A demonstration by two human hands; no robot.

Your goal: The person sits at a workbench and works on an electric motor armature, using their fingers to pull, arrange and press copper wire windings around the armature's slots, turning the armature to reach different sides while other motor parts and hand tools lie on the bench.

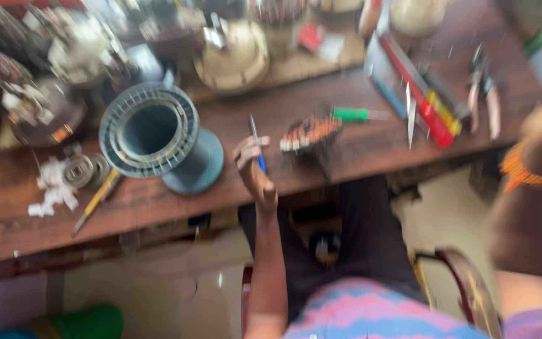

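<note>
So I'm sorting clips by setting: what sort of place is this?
Probably a small repair workshop: a worn wooden bench crowded with pliers, a green-handled screwdriver and a big grey spool.

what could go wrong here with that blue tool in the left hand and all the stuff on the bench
The left hand holds the thin blue tool loosely by its fingers at the bench edge; it might slip to the floor. The grey spool lies on its side close by and could roll off. The right hand's state is too blurred to judge.
</note>
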